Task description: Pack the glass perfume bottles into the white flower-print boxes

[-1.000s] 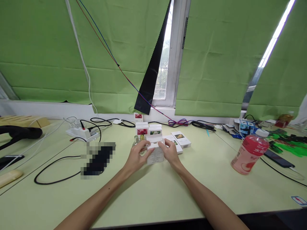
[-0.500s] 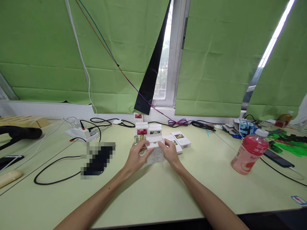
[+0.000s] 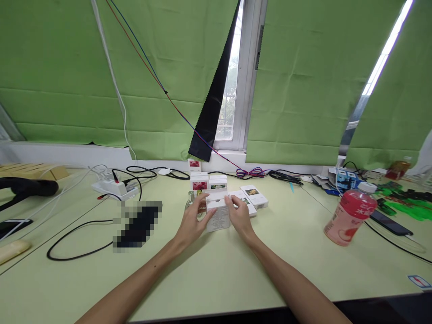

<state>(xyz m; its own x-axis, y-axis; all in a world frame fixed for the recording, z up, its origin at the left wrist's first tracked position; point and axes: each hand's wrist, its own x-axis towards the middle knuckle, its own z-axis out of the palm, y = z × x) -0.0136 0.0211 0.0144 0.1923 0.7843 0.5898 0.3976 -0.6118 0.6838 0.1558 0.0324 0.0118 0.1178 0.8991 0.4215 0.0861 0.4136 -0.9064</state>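
Observation:
A small white carton (image 3: pixel 218 219) with fine print on its near side stands on the table between my hands, its top flap raised at the back. My left hand (image 3: pixel 195 218) grips its left side, thumb on the front face. My right hand (image 3: pixel 240 217) is closed on the upper right edge, thumb near the top. Small glass bottles (image 3: pixel 191 196) with metallic caps stand just behind my left fingers. Behind the carton are white boxes with a red flower picture (image 3: pixel 200 184) and a green picture (image 3: pixel 218 185). Flat white boxes (image 3: pixel 254 196) lie past my right hand.
A pink drink bottle (image 3: pixel 351 215) stands at the right, with a phone (image 3: pixel 390 223) behind it. A power strip (image 3: pixel 114 186) and cables lie back left. A pixelated dark object (image 3: pixel 138 226) rests left of my hands. Coiled black cable (image 3: pixel 286 177) runs along the wall.
My right thumb has moved from the carton's top middle toward its right edge. My left hand keeps its hold, and the carton stays in nearly the same place.

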